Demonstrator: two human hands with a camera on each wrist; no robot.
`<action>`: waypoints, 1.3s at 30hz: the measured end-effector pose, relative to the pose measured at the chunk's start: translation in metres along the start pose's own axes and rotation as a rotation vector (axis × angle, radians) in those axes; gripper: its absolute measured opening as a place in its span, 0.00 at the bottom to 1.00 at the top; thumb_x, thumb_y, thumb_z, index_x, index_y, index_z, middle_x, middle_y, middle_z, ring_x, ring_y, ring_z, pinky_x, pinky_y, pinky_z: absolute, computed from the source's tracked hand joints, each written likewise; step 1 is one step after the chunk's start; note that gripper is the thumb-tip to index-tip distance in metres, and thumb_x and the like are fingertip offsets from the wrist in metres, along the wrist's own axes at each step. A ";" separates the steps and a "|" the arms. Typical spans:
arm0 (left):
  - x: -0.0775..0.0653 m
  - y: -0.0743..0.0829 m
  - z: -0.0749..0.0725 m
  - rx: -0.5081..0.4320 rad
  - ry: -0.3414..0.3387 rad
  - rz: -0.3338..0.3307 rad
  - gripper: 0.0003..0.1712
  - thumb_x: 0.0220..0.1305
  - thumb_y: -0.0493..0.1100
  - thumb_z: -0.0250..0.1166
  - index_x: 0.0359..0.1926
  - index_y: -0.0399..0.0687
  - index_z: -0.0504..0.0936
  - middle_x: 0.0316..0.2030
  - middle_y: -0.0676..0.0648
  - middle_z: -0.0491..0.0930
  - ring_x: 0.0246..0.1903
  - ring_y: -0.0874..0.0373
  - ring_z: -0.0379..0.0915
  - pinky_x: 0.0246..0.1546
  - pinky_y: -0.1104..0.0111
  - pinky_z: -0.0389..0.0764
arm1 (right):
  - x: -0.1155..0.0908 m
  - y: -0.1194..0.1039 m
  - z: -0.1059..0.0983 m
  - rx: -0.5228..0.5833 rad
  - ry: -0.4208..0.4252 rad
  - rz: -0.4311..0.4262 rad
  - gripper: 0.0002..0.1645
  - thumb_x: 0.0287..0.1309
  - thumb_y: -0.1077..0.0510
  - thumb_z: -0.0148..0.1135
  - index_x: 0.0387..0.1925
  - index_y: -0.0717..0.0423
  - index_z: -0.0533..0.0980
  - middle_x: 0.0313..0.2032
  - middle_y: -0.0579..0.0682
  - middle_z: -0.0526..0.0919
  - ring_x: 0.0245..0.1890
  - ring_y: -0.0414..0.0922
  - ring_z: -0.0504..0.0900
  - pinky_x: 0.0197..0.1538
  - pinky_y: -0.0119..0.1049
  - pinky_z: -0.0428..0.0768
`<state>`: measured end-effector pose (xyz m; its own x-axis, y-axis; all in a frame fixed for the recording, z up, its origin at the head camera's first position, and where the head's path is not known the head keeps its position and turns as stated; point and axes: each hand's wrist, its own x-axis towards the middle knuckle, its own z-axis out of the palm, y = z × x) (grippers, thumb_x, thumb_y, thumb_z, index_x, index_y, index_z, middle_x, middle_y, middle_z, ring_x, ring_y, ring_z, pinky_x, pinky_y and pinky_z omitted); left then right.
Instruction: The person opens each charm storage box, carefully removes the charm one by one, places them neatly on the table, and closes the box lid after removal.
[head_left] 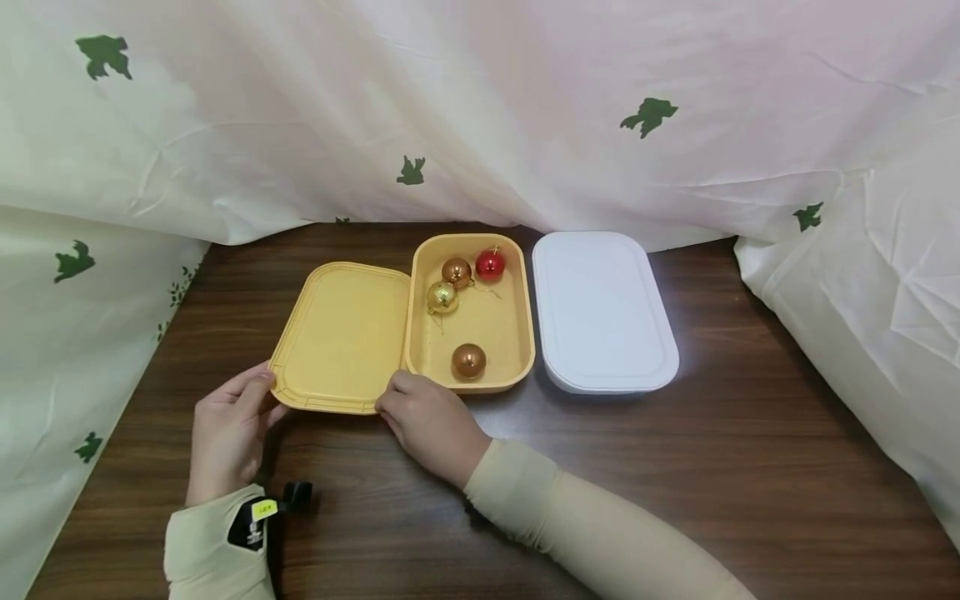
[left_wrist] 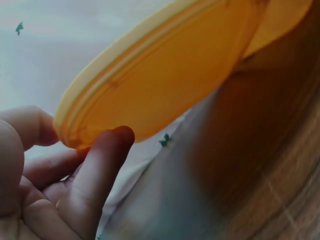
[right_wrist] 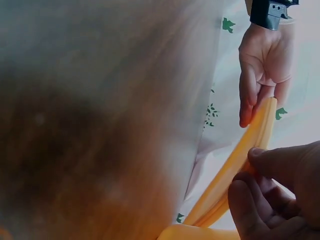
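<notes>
Fingers (left_wrist: 97, 172) hold the yellow lid (left_wrist: 155, 82) at one corner.

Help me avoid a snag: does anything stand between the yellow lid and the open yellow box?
Nothing visible does: in the head view, the right edge of the yellow lid lies close beside the left wall of the open yellow box. The right hand holds the lid's near right corner; four balls lie inside the box.

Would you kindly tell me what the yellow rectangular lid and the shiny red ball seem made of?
The yellow rectangular lid: probably plastic with a smooth finish, judging by its ridged, moulded-looking rim. The shiny red ball: glossy, perhaps plastic or glass; bright highlights fit both.
</notes>
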<state>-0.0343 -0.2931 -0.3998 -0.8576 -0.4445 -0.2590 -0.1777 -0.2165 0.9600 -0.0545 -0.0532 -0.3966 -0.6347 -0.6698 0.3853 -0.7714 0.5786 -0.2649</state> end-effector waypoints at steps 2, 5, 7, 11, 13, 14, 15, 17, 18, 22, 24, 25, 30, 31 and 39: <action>0.002 -0.001 -0.001 0.083 0.025 0.003 0.20 0.59 0.43 0.65 0.51 0.37 0.80 0.42 0.48 0.81 0.35 0.61 0.80 0.30 0.70 0.81 | 0.001 0.000 0.001 -0.019 -0.010 0.000 0.07 0.62 0.57 0.57 0.31 0.47 0.81 0.29 0.41 0.71 0.28 0.34 0.72 0.32 0.23 0.73; 0.003 -0.003 -0.003 0.275 0.046 0.028 0.21 0.59 0.45 0.65 0.50 0.38 0.80 0.34 0.51 0.82 0.26 0.62 0.78 0.23 0.72 0.80 | 0.002 0.000 0.001 -0.056 -0.027 -0.001 0.10 0.64 0.58 0.54 0.29 0.47 0.80 0.28 0.41 0.69 0.25 0.33 0.69 0.27 0.23 0.70; 0.004 -0.005 -0.004 0.406 0.048 0.044 0.21 0.60 0.47 0.64 0.51 0.39 0.80 0.30 0.53 0.82 0.21 0.62 0.76 0.19 0.73 0.79 | 0.003 -0.001 0.000 -0.083 -0.039 0.000 0.11 0.64 0.59 0.54 0.28 0.48 0.79 0.27 0.42 0.68 0.24 0.33 0.68 0.26 0.22 0.70; 0.007 -0.007 -0.005 0.550 0.041 0.055 0.23 0.60 0.50 0.63 0.53 0.42 0.80 0.29 0.56 0.81 0.20 0.64 0.75 0.20 0.73 0.79 | 0.006 -0.003 0.000 -0.147 -0.090 -0.009 0.09 0.61 0.61 0.56 0.28 0.49 0.79 0.27 0.43 0.68 0.23 0.33 0.68 0.24 0.23 0.71; 0.009 -0.009 -0.005 0.525 0.044 0.045 0.23 0.59 0.49 0.64 0.53 0.41 0.80 0.30 0.57 0.81 0.20 0.64 0.76 0.21 0.74 0.79 | 0.008 -0.005 0.001 -0.175 -0.128 -0.009 0.08 0.60 0.62 0.57 0.29 0.49 0.79 0.27 0.43 0.68 0.23 0.34 0.69 0.24 0.23 0.71; 0.010 -0.010 -0.005 0.508 0.044 0.039 0.23 0.59 0.48 0.64 0.53 0.41 0.79 0.30 0.57 0.81 0.20 0.64 0.77 0.22 0.74 0.80 | 0.009 -0.006 0.001 -0.184 -0.147 -0.006 0.08 0.60 0.62 0.57 0.29 0.49 0.79 0.27 0.43 0.69 0.22 0.34 0.69 0.24 0.23 0.71; 0.010 -0.011 -0.004 0.495 0.042 0.036 0.23 0.59 0.47 0.65 0.53 0.40 0.79 0.31 0.57 0.81 0.21 0.65 0.77 0.23 0.74 0.80 | 0.010 -0.006 0.002 -0.192 -0.163 0.002 0.07 0.60 0.62 0.57 0.30 0.49 0.79 0.27 0.44 0.69 0.22 0.34 0.70 0.23 0.24 0.72; 0.012 -0.013 -0.004 0.472 0.034 0.021 0.23 0.58 0.46 0.65 0.53 0.40 0.79 0.33 0.57 0.81 0.22 0.65 0.78 0.25 0.75 0.80 | 0.012 -0.007 0.003 -0.212 -0.190 0.024 0.07 0.60 0.62 0.57 0.31 0.49 0.80 0.27 0.44 0.70 0.22 0.35 0.71 0.22 0.25 0.72; 0.013 -0.014 -0.004 0.479 0.022 0.020 0.23 0.59 0.46 0.65 0.54 0.39 0.78 0.35 0.56 0.80 0.23 0.66 0.79 0.26 0.75 0.80 | 0.012 -0.007 0.004 -0.223 -0.201 0.036 0.07 0.59 0.62 0.57 0.31 0.49 0.80 0.27 0.44 0.70 0.22 0.35 0.71 0.21 0.25 0.72; 0.017 -0.020 -0.003 0.544 -0.018 0.012 0.24 0.60 0.47 0.63 0.55 0.41 0.77 0.42 0.51 0.78 0.27 0.67 0.79 0.29 0.75 0.80 | 0.013 -0.006 0.007 -0.257 -0.221 0.060 0.07 0.58 0.63 0.59 0.31 0.49 0.81 0.27 0.45 0.71 0.23 0.35 0.72 0.20 0.25 0.73; 0.018 -0.023 -0.003 0.589 -0.031 0.019 0.23 0.61 0.47 0.62 0.55 0.41 0.77 0.43 0.48 0.78 0.27 0.67 0.79 0.30 0.75 0.80 | 0.014 -0.005 0.008 -0.264 -0.231 0.058 0.07 0.59 0.63 0.58 0.31 0.50 0.81 0.27 0.45 0.72 0.24 0.36 0.73 0.21 0.25 0.74; 0.019 -0.024 -0.003 0.607 -0.033 0.021 0.23 0.61 0.47 0.62 0.55 0.41 0.77 0.43 0.47 0.78 0.27 0.67 0.79 0.30 0.75 0.80 | 0.015 -0.005 0.009 -0.266 -0.237 0.057 0.07 0.59 0.63 0.58 0.32 0.50 0.81 0.27 0.45 0.73 0.24 0.36 0.73 0.22 0.25 0.74; 0.019 -0.027 -0.002 0.672 -0.026 0.047 0.22 0.62 0.47 0.62 0.54 0.41 0.78 0.42 0.43 0.78 0.25 0.67 0.79 0.28 0.75 0.80 | 0.016 -0.003 0.011 -0.270 -0.284 0.043 0.08 0.60 0.63 0.58 0.32 0.50 0.82 0.28 0.46 0.74 0.26 0.37 0.74 0.26 0.24 0.75; 0.019 -0.027 -0.001 0.680 -0.022 0.051 0.21 0.62 0.47 0.62 0.53 0.41 0.79 0.42 0.43 0.78 0.25 0.67 0.78 0.28 0.76 0.80 | 0.016 -0.003 0.011 -0.268 -0.295 0.042 0.08 0.59 0.63 0.57 0.32 0.50 0.82 0.28 0.46 0.74 0.26 0.37 0.74 0.27 0.25 0.76; 0.020 -0.027 0.002 0.691 -0.011 0.048 0.21 0.62 0.47 0.61 0.54 0.42 0.78 0.45 0.42 0.76 0.26 0.69 0.79 0.29 0.77 0.79 | 0.013 -0.002 0.010 -0.268 -0.319 0.030 0.09 0.60 0.63 0.56 0.32 0.51 0.82 0.28 0.46 0.73 0.28 0.37 0.73 0.30 0.23 0.75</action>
<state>-0.0472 -0.2947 -0.4303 -0.8765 -0.4300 -0.2166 -0.4028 0.4085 0.8191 -0.0616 -0.0673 -0.4004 -0.6716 -0.7370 0.0760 -0.7398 0.6726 -0.0159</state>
